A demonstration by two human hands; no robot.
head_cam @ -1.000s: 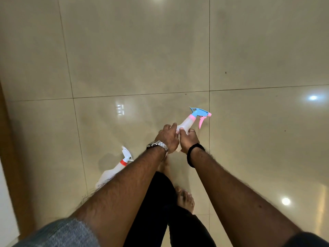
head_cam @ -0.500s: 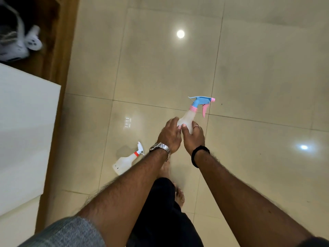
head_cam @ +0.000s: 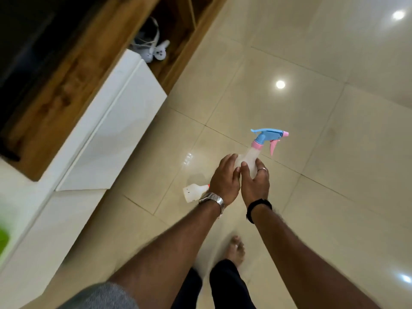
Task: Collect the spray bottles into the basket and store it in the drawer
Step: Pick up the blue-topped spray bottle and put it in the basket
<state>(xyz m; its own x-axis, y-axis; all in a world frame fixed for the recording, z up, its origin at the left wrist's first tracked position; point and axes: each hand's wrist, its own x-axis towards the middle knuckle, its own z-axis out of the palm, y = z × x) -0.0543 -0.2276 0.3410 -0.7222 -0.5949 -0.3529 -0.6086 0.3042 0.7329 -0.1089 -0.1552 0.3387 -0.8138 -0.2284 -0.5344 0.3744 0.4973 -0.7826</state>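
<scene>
A clear spray bottle with a blue and pink trigger head (head_cam: pixel 265 141) is held upright above the floor. My left hand (head_cam: pixel 224 180) and my right hand (head_cam: pixel 255 181) both wrap its body, side by side. A second white spray bottle with a red collar (head_cam: pixel 192 191) lies on the tiles just left of my left wrist, its head hidden behind that hand. A green shape (head_cam: pixel 3 239) shows at the far left edge; I cannot tell whether it is the basket.
A white cabinet front (head_cam: pixel 116 134) stands at the left under a wooden unit (head_cam: pixel 66 81). An open wooden shelf holds white controllers (head_cam: pixel 156 52). Glossy beige floor tiles (head_cam: pixel 334 175) spread to the right. My bare foot (head_cam: pixel 236 248) is below my hands.
The view has swung left and up, bringing the white cabinet and wooden shelf into sight. Both hands stay on the blue-headed bottle. The white bottle on the floor now appears right beside my left wrist.
</scene>
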